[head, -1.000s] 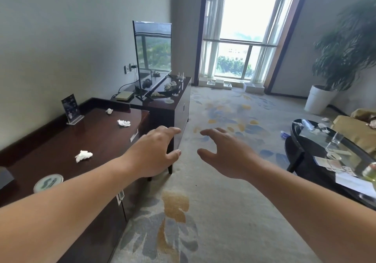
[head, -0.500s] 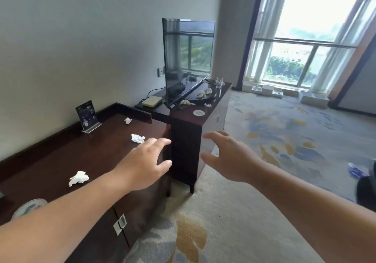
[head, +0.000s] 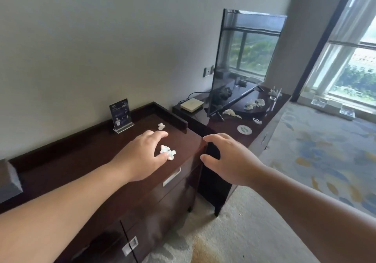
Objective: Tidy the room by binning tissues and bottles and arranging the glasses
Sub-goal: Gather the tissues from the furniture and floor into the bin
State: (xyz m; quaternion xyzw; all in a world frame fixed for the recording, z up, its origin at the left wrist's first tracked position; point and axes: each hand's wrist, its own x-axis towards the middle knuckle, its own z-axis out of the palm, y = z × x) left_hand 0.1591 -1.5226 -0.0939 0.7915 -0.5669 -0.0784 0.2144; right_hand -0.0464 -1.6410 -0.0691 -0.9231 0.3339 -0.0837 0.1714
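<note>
A: What is the left grip doing?

B: The left grip [head: 142, 157] is wide open, fingers spread and arched over a crumpled tissue [head: 168, 154]. It has hold of nothing. The thumb tip lies at the tissue's near edge; whether it touches, I cannot tell.

A: And the other one?

B: The right grip [head: 232, 161] is open too, fingers and thumb parted and empty. It is held in the air just off the right end of the counter [head: 81, 161], in front of the gap between that and the television counter [head: 223, 128].

A: Where exactly does the tissue sit?

B: On the dark wooden counter top, near its front right corner, above a drawer with a metal pull [head: 172, 176]. A smaller tissue [head: 161, 126] lies further back, close to the raised rim. A clear card stand [head: 121, 113] stands upright by the wall.

A: And further out?

B: On the television counter the television [head: 248, 59] stands at an angle, with a flat pale box [head: 191, 104] to its left. In front of the screen lie a long wad [head: 231, 113] by the stand's foot, a white cluster [head: 255, 103] further along and a little scrap [head: 257, 121] near the front edge. A round coaster [head: 244, 129] sits beside the scrap. A glass [head: 274, 94] holding something white stands at the far end. To the right are patterned carpet [head: 325, 161] and a tall window [head: 356, 69].
</note>
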